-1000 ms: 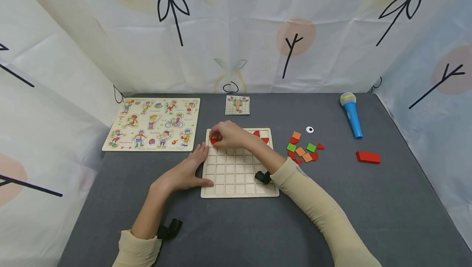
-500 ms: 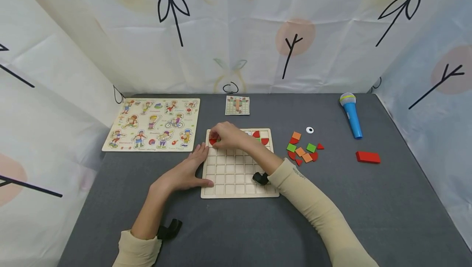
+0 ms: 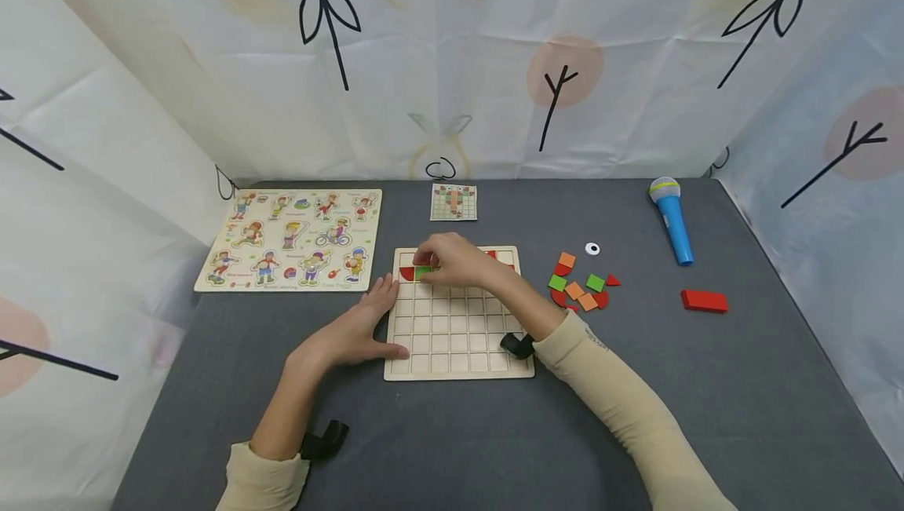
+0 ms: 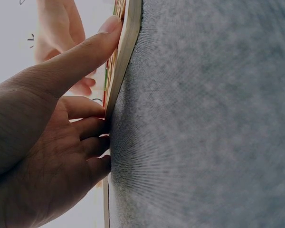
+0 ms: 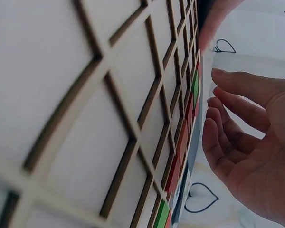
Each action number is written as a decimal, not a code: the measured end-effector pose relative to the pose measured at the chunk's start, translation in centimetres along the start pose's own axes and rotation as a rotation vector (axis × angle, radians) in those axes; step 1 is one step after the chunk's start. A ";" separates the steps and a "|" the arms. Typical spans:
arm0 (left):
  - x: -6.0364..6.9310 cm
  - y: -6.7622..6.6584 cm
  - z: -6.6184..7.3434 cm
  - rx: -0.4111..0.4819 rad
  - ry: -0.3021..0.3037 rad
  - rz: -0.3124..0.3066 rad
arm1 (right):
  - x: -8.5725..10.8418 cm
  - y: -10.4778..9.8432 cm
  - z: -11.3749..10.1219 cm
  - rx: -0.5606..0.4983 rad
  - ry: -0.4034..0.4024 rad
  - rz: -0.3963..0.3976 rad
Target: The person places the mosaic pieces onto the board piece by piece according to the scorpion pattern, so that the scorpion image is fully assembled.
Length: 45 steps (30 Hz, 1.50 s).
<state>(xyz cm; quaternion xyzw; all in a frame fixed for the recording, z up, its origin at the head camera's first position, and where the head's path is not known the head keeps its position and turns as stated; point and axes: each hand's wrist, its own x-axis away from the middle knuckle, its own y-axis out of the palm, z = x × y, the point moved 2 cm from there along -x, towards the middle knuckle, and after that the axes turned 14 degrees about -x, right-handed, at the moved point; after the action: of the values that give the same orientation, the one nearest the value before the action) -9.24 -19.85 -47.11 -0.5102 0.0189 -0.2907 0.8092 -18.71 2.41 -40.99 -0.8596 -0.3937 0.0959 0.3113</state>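
A pale wooden grid board lies in front of me in the head view. My left hand rests along its left edge, its thumb and fingertips touching the rim, as the left wrist view also shows. Over the top rows is my right hand, partly hiding the pieces there. In the right wrist view this right hand has loosely bent fingers with nothing between them, apart from the board. A red rounded piece and a green square sit in cells at the upper left.
A small pattern card lies behind the board. To the right are loose orange, green and red pieces, including an orange square, and a white ring. Farther right are a red block and blue toy microphone. A picture puzzle lies left.
My right hand has let go of the red piece at the upper left corner and moved slightly right, uncovering it and the green square. The left hand stays put.
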 end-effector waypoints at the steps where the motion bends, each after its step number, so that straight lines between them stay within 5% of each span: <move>1: 0.0 0.0 0.0 0.004 0.006 0.001 | 0.4 -0.2 0.0 -0.007 0.004 0.003; 12: -0.1 0.4 -0.6 -0.016 -0.034 -0.016 | 5.1 -2.8 3.3 -0.049 -0.052 0.105; 21: -0.1 0.5 -0.7 -0.031 -0.030 -0.016 | 9.7 -5.6 4.7 -0.059 0.036 0.201; 34: 0.0 0.0 -0.1 -0.028 -0.010 -0.006 | 15.6 -8.0 7.7 -0.005 0.180 0.202; 45: 0.2 -0.1 0.0 -0.021 0.031 0.016 | 17.1 -8.5 8.4 0.055 0.205 0.179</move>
<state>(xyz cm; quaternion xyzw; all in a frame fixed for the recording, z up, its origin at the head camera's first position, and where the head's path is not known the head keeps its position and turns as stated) -9.07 -19.97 -46.98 -0.5138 0.0384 -0.2917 0.8059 -15.91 23.04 -41.08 -0.8877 -0.2788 0.0457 0.3635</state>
